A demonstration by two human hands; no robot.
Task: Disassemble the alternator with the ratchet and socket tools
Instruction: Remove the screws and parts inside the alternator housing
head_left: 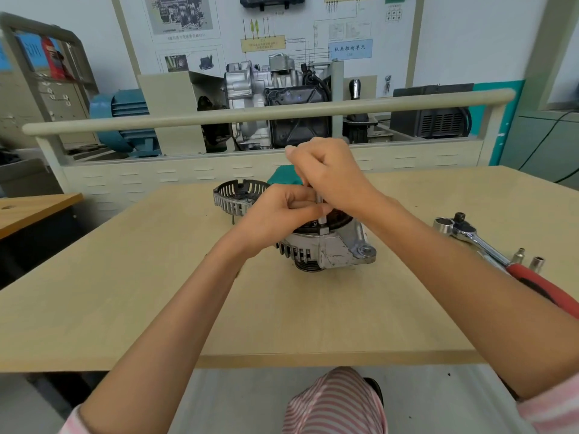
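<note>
Alternator, ribbed cast-metal, sits mid-table before me, my left hand pinching and right hand gripping a slim steel driver shaft upright on it, chrome ratchet to its right, slotted cover behind-left.

Single view only, from a camera worn on the person's head. It looks forward and down across the wooden table, taking in both forearms from the lower corners to the left hand and right hand, which meet near frame centre over the alternator. Working distance is close (arm's reach). The wide-angle lens bows the rail behind the table. The upper frame reaches the wall display board. No second view shares coverage.
</note>
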